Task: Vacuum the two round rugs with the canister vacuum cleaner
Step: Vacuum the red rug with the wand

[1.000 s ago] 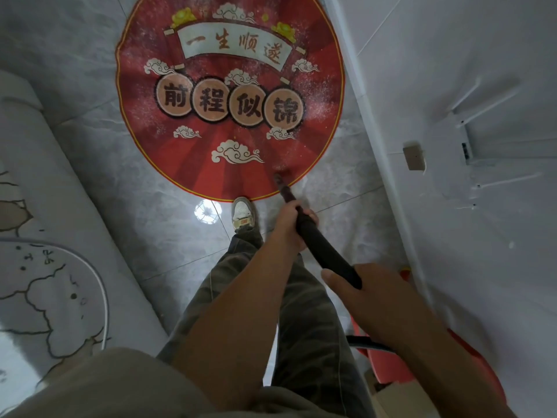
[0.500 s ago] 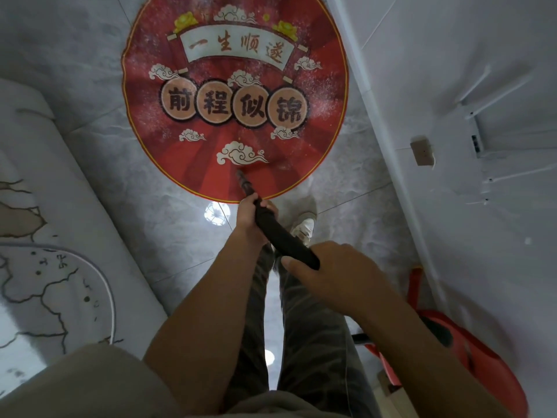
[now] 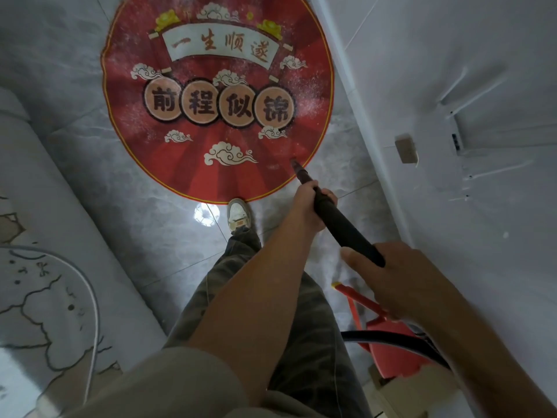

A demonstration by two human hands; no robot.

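Left hand [image 3: 307, 206] is clenched around the black vacuum wand [image 3: 340, 223] near its front end. Right hand [image 3: 391, 276] grasps the wand's rear, thumb lying straight along the tube. The nozzle tip [image 3: 297, 167] sits on the near right edge of the red round rug [image 3: 217, 101], which lies flat on the grey tiled floor [image 3: 150, 221].

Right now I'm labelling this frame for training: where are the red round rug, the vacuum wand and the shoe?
red round rug [image 3: 193, 173], head view, bare red stripe near its front edge.
vacuum wand [image 3: 346, 227], head view, middle of the black tube.
shoe [image 3: 239, 213], head view, its toe cap.
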